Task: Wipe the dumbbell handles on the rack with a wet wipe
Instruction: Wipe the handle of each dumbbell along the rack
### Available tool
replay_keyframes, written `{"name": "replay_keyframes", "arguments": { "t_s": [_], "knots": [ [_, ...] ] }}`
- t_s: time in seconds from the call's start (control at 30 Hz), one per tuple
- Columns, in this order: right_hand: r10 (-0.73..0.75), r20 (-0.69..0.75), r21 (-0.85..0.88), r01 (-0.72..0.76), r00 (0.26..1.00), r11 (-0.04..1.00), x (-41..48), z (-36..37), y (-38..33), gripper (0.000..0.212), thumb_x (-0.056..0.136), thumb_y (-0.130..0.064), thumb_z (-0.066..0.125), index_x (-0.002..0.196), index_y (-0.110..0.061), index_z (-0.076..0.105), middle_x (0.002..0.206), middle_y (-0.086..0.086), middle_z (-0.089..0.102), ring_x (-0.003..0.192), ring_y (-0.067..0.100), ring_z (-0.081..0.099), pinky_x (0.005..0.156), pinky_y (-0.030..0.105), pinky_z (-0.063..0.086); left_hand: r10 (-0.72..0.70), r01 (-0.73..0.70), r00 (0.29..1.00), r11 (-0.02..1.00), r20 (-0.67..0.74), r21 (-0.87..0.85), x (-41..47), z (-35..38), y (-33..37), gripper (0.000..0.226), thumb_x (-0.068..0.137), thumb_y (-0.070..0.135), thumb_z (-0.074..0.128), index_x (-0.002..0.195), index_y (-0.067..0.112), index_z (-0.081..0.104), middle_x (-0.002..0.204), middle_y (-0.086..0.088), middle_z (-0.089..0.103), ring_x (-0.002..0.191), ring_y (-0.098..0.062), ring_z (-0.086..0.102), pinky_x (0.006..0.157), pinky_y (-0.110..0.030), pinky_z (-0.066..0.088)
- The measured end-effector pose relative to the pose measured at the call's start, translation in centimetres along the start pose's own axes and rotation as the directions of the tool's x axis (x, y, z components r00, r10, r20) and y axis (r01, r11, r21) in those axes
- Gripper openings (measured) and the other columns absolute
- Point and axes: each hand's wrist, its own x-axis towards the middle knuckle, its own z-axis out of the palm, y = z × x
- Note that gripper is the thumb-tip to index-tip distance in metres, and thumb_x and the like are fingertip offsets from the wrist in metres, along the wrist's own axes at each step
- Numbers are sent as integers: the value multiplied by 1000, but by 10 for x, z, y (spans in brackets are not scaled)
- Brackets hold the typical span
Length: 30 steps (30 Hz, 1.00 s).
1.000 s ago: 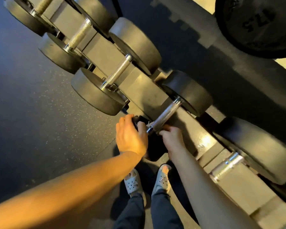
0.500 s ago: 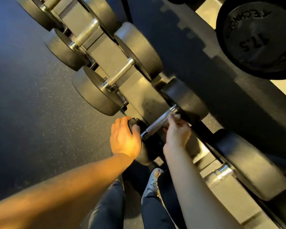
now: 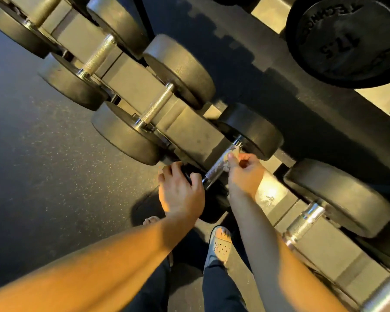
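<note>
Fingers of my right hand [image 3: 245, 176] are curled and pinch the wet wipe [image 3: 234, 151] against the dumbbell handle [image 3: 216, 169], close to its far end. Of the wipe only 1 small pale corner shows above my fingertips. The rest is hidden inside the hand, and blur makes its edge hard to read.

My left hand [image 3: 180, 194] grips the near head [image 3: 212, 208] of the same dumbbell, fingers bent over its top, so most of this head is covered.

The dumbbell lies across the rack [image 3: 189, 131], between 2 bigger dumbbells. Its long axis runs diagonally, from the near head at lower left up to the far head [image 3: 254, 131] at upper right.

The handle is a shiny metal cylinder with a rough knurled surface. Both heads are round, black and matte. The rack is flat grey metal with a bright reflection just beside my right wrist.

At upper right a round black plate [image 3: 347, 39] with raised 17.5 is cut off by the picture edge. The floor [image 3: 43, 154] is dark and speckled. A grey shoe [image 3: 221, 246] with small holes is partly behind my right arm.
</note>
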Motion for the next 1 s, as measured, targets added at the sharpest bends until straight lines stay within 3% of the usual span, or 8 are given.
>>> {"name": "replay_keyframes", "arguments": {
  "t_s": [0.13,0.2,0.3,0.37,0.57,0.73,0.87,1.0],
  "knots": [
    [-139,359,-324,263,923,909,-26,-3,18,19,89,-20,78,77,-20,63,72,-5,67,70,12,64,63,18,46,218,-262,952,944,216,202,7,-16,-17,48,97,44,30,134,19,46,133,-12,47,122,-31,45,103,-44,43],
    [-188,452,-473,412,872,779,-21,-5,8,21,90,-26,76,78,-25,58,71,-12,62,67,7,60,58,16,41,312,-364,903,921,297,140,18,-33,-27,54,98,59,29,138,24,41,131,-6,50,120,-25,49,105,-46,44],
    [-344,368,-514,497,864,699,-2,1,-18,7,98,-30,65,94,-26,61,78,-17,62,72,-7,62,61,11,47,554,-609,782,776,286,161,45,-62,-30,53,98,61,36,131,23,51,121,1,59,110,-18,54,92,-38,49],
    [-420,327,-588,531,846,611,5,9,-22,11,101,-31,60,101,-21,65,86,-10,67,78,2,66,65,27,58,666,-726,686,648,292,229,67,-83,-25,49,95,54,38,125,22,59,119,1,62,112,-21,54,93,-38,47],
    [-214,458,-806,504,863,310,-17,27,-16,15,97,-28,66,98,-14,70,91,11,72,82,30,70,68,37,57,754,-810,580,494,308,315,123,-132,-28,42,95,46,42,120,21,64,123,-4,60,122,-28,51,111,-48,35],
    [66,472,-789,388,879,477,-19,38,-31,21,90,-36,75,86,-16,71,84,6,73,82,24,70,69,30,55,645,-634,757,690,101,348,153,-152,-45,41,99,44,47,126,16,61,129,-11,56,125,-33,49,114,-53,32],
    [-74,377,-544,286,923,789,-26,64,-56,19,96,-31,69,82,-18,68,77,-1,67,74,16,65,68,27,52,251,-238,962,963,-104,124,172,-155,-47,52,103,47,46,143,15,52,142,-14,51,132,-33,46,112,-51,38],
    [-226,439,-336,392,870,856,-38,106,-80,5,97,-24,66,101,-23,70,90,-12,66,84,1,62,73,17,47,-210,192,977,944,-42,-270,189,-139,-45,62,97,59,39,143,19,53,134,-9,59,123,-30,55,106,-52,47]
  ]
}}
